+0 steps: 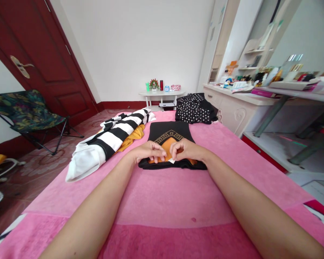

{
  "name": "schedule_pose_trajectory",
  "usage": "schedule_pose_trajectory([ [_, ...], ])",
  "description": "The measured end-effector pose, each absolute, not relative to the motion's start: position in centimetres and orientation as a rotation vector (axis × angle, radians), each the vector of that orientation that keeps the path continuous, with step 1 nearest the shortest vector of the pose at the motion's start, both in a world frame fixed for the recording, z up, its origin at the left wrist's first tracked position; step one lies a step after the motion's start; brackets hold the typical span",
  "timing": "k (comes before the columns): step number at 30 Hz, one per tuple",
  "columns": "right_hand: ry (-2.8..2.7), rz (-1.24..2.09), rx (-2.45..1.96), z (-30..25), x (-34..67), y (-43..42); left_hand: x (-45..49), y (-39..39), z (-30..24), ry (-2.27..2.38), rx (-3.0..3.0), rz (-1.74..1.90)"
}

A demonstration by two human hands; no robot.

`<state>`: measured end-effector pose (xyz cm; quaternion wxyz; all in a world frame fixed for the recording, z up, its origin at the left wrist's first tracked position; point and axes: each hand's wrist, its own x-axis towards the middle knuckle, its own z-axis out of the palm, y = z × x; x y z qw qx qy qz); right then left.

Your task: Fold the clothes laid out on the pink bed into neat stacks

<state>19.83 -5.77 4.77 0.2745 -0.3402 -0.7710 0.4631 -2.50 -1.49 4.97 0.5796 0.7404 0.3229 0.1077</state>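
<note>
A black garment with a gold key pattern and an orange print lies folded on the pink bed cover ahead of me. Both hands rest on its near edge. My left hand has its fingers curled down onto the fabric. My right hand pinches a small white label at that edge. The two hands almost touch each other.
A black-and-white striped garment lies over a mustard one to the left. A black polka-dot garment sits at the far end. A folding chair and red door stand left; a cluttered white dresser stands right.
</note>
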Motion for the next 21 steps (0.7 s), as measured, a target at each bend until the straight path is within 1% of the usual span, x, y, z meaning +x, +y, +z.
schedule_pose_trajectory([
  [4, -2.234, 1.191, -0.893, 5.2, 20.1, -5.8, -2.2, -1.6, 4.9, 0.739, 1.760, 0.215],
  [10, -2.266, 1.202, -0.845, 5.1, 20.0, -5.7, -1.5, -1.9, 4.7, 0.748, 1.806, 0.206],
  [13, -2.271, 1.225, -0.851, 5.2, 20.1, -5.7, -1.0, -2.2, 4.6, 0.766, 1.921, 0.232],
  [17, -2.284, 1.295, -0.902, 5.8, 20.6, -5.9, -0.5, -2.7, 4.7, 0.826, 2.153, 0.291],
  [21, -2.216, 1.317, -1.012, 6.4, 20.9, -6.1, -0.3, -3.1, 4.9, 0.864, 2.237, 0.291],
])
